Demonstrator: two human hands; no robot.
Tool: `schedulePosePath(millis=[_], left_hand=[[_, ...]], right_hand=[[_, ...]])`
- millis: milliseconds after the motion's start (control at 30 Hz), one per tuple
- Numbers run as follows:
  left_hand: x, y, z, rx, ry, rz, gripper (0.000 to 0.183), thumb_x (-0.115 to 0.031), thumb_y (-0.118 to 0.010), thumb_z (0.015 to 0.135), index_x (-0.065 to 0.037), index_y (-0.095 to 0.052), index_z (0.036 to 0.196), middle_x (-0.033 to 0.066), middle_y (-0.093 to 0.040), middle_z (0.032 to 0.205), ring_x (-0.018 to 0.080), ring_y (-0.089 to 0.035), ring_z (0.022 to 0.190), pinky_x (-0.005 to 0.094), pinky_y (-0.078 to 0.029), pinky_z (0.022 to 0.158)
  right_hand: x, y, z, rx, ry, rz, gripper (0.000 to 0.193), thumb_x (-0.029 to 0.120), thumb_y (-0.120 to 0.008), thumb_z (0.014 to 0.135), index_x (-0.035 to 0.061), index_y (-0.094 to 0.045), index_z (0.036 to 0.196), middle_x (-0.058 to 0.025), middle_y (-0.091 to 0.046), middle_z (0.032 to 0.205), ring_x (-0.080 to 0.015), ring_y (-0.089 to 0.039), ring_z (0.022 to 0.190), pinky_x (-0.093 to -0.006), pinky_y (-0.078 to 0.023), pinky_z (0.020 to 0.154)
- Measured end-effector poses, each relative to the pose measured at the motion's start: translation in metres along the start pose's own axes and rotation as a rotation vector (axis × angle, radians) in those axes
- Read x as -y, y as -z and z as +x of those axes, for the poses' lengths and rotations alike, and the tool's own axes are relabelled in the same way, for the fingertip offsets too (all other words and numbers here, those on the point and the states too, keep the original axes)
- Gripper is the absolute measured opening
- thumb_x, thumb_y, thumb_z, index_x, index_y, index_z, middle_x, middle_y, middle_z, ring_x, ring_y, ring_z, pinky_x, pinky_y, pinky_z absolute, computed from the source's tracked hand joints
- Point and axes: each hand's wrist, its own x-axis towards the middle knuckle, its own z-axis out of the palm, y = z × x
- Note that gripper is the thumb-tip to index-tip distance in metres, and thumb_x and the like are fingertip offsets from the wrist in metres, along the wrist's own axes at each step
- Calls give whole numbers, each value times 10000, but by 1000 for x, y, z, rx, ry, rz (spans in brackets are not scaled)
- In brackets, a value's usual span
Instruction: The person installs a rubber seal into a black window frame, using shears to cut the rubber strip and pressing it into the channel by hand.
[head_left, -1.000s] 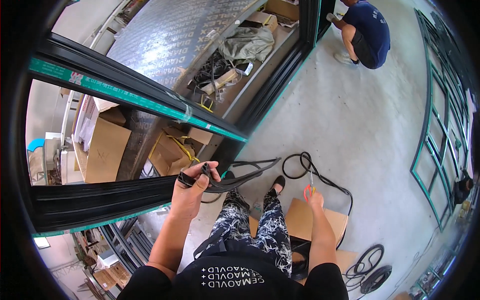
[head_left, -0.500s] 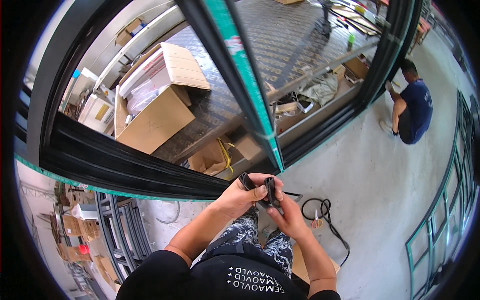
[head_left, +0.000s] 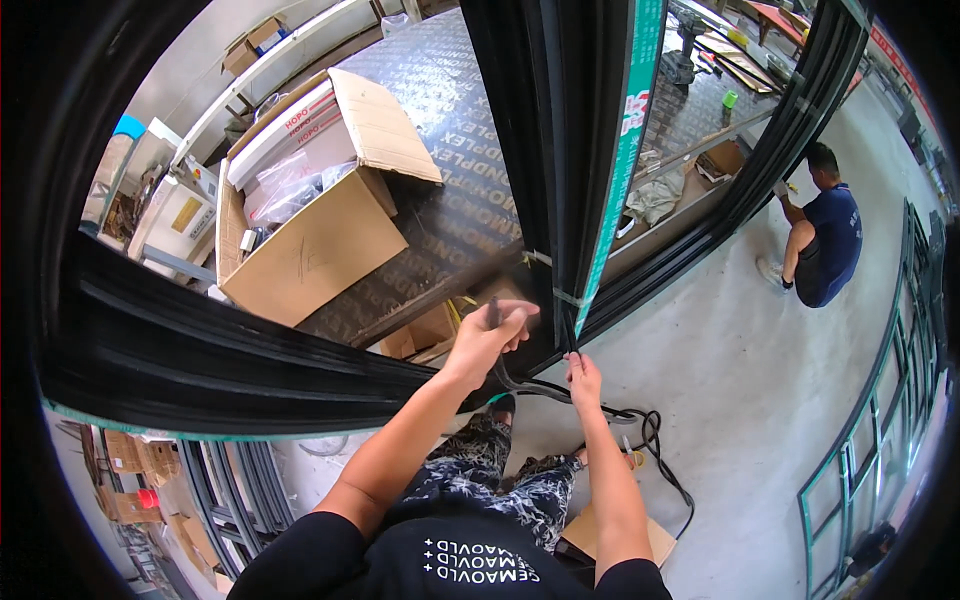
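Note:
My left hand (head_left: 488, 342) is closed around a length of black rubber strip (head_left: 525, 386), whose dark tip pokes up above the thumb. From below that fist the strip sags and runs right, toward loops on the floor. Just right of it, my right hand (head_left: 583, 380) pinches a thin black piece at the foot of the upright bar, apparently strip too. That bar (head_left: 560, 130) is black, edged with green film, and belongs to a large black window frame (head_left: 240, 345). The fingertips of the right hand partly hide the thin piece.
An open cardboard box (head_left: 320, 250) with bagged parts stands on a dark panel table (head_left: 440, 90) behind the frame. Loops of strip (head_left: 652, 430) and a cardboard piece (head_left: 640, 540) lie by my feet. A co-worker (head_left: 825, 230) squats right; frames (head_left: 870, 430) lie beyond.
My hands, close together before, have moved apart: the left up and left, the right to the bar's foot. The strip now stretches from the left fist. The upright bar appears farther right in view.

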Motion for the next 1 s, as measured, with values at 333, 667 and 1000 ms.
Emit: schedulePosePath(millis=[333,667,1000], left_hand=[[47,-20,72,-113,-168,281,224,-120,-584,922,-9,-640,1109,-30,-538,690,48,-465,611,220,-376,545],[68,-52,79,-340,-298,643,256,-246,-611,879,4,-647,927,203,-633,845,394,-592,801,410,-465,713],[83,-61,96,-509,-369,631,249,-210,-736,778,9,-624,814,143,-602,735,315,-574,696,369,-457,659]], right_hand=[[53,-76,52,-127,203,639,254,252,-507,983,15,-591,949,18,-498,688,-66,-421,616,-211,-350,574],[68,-82,40,-231,141,791,245,-18,-483,846,0,-502,1090,-63,-585,1021,-135,-550,915,-246,-448,814],[85,-97,48,-654,101,867,230,-26,-722,752,7,-513,843,-61,-618,822,-127,-596,743,-235,-490,671]])
